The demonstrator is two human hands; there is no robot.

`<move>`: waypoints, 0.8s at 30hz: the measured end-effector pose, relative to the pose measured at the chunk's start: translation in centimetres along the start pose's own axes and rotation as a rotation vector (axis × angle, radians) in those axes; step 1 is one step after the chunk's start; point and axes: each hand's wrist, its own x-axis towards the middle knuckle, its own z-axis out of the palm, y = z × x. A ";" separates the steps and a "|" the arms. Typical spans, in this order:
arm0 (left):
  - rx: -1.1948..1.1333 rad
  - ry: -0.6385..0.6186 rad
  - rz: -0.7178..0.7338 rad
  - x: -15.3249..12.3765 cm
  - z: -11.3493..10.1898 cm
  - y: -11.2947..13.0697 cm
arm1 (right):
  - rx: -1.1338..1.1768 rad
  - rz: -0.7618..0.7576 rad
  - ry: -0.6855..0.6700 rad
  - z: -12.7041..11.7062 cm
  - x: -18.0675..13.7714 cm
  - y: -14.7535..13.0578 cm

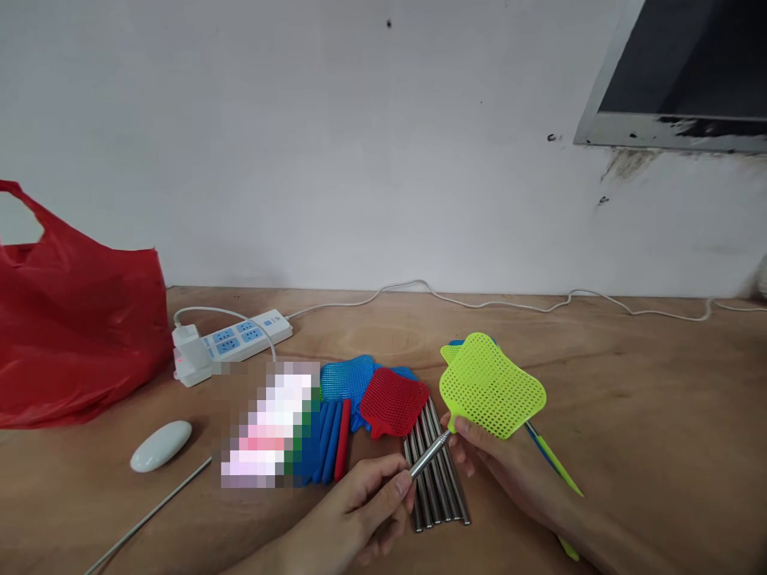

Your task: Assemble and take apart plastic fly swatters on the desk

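My left hand (pixel 375 503) is closed around a shiny metal rod (pixel 427 457) that slants up to the right. At its upper end the rod meets the neck of a yellow-green fly swatter head (pixel 488 387), pinched there between the fingers of my right hand (pixel 479 443). Whether the joint is fully seated cannot be made out. Beneath my hands lie several loose metal tubes (pixel 440 487) side by side. Just left of them are a red swatter head (pixel 394 402), blue swatter heads (pixel 347 379), and blue handles (pixel 328 439) with a red handle (pixel 343 439).
Partly behind my right forearm, swatters with yellow-green and blue handles (pixel 557 463) lie on the wooden table (pixel 659 415). To the left are a red plastic bag (pixel 77 327), a power strip (pixel 240 343), a white oval object (pixel 160 446) and a pixelated area.
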 end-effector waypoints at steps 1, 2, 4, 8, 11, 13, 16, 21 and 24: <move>-0.003 0.007 -0.010 0.0 0.1 -0.1 | 0.000 -0.002 0.008 -0.1 0.0 -0.1; 0.000 0.013 -0.023 -0.1 0.1 -0.1 | 0.000 0.002 0.019 -0.1 0.1 -0.1; 0.010 0.032 -0.049 -0.2 0.1 -0.2 | -0.001 0.010 0.052 -0.2 0.2 -0.1; 0.002 0.026 -0.059 -0.3 0.0 -0.1 | 0.024 -0.003 0.100 -0.2 0.3 0.2; 0.000 0.005 -0.068 -0.2 0.0 -0.1 | 0.035 -0.046 0.134 -0.3 0.6 0.4; -0.006 -0.001 -0.097 -0.1 0.0 -0.2 | 0.007 -0.074 0.145 -0.4 0.7 0.4; -0.030 0.002 -0.172 0.1 0.0 -0.4 | -0.021 -0.061 0.135 -0.6 0.7 0.4; -0.038 0.014 -0.195 0.1 -0.2 -0.4 | -0.020 -0.076 0.159 -1.1 0.4 0.6; -0.040 0.000 -0.121 0.0 -0.2 -0.1 | -0.071 -0.102 0.228 -1.4 0.6 0.6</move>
